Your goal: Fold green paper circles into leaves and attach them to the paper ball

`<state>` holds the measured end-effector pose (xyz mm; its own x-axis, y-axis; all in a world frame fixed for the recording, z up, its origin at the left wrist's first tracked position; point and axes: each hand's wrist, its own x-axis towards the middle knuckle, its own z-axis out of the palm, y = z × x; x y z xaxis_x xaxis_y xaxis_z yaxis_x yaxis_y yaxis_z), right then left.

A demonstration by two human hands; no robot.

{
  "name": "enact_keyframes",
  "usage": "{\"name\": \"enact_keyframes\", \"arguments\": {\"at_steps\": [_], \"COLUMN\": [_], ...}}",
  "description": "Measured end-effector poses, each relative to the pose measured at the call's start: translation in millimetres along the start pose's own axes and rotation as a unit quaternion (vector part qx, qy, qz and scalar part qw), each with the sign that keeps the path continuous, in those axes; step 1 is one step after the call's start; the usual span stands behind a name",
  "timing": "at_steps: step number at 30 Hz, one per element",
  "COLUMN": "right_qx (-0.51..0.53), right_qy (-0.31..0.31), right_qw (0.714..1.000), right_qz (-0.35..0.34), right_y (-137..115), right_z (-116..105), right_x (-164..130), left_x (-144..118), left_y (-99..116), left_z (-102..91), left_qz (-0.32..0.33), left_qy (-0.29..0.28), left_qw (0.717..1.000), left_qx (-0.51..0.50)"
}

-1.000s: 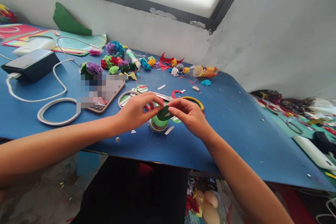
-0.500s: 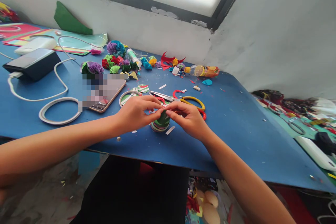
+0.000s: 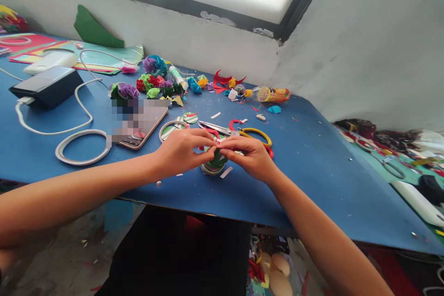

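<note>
My left hand (image 3: 188, 150) and my right hand (image 3: 245, 153) meet fingertip to fingertip, each in a pinch. What sits between the fingers is too small and too covered to make out. Just below them stands a round green craft piece (image 3: 214, 164) with pale layered edges, partly hidden by the fingers. Behind the hands lie scissors with yellow handles (image 3: 257, 134), their blades pointing left. A red curved paper strip (image 3: 234, 124) is beside the blades. Left of these, a white ring (image 3: 165, 130) rests around green-and-white striped paper (image 3: 179, 123).
A phone (image 3: 147, 125), another white ring (image 3: 82, 163) and a black box (image 3: 48, 90) with a white cable lie left. Ruffled paper flowers (image 3: 152, 84), a glue stick (image 3: 178, 77) and a juice bottle (image 3: 274, 95) line the back. A white paper strip (image 3: 226, 172) lies near the front edge (image 3: 208, 215).
The view has shifted slightly, so things on the table appear a little to the right. Both hands keep their pinch over the green piece, with only small finger movement.
</note>
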<state>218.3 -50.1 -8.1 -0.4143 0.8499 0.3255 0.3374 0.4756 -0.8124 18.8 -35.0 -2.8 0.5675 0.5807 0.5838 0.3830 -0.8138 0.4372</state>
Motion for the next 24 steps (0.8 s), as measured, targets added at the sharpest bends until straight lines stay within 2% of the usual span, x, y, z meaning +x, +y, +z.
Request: {"name": "enact_keyframes", "arguments": {"at_steps": [11, 16, 24], "right_qx": [0.006, 0.011, 0.005], "right_qy": [-0.004, -0.003, 0.010], "right_qw": [1.000, 1.000, 1.000], "right_qz": [-0.001, -0.001, -0.025], "right_y": [0.1, -1.8, 0.4], "right_z": [-0.8, -1.0, -1.5], "right_x": [-1.1, -1.3, -2.0], "left_x": [0.5, 3.0, 4.5], "left_y": [1.2, 1.0, 2.5], "left_z": [-0.6, -1.8, -2.1], "left_qz": [-0.011, -0.025, -0.091], "left_qy": [-0.013, -0.011, -0.029], "left_qw": [1.000, 0.998, 0.986], "left_qx": [-0.005, -0.060, -0.138]}}
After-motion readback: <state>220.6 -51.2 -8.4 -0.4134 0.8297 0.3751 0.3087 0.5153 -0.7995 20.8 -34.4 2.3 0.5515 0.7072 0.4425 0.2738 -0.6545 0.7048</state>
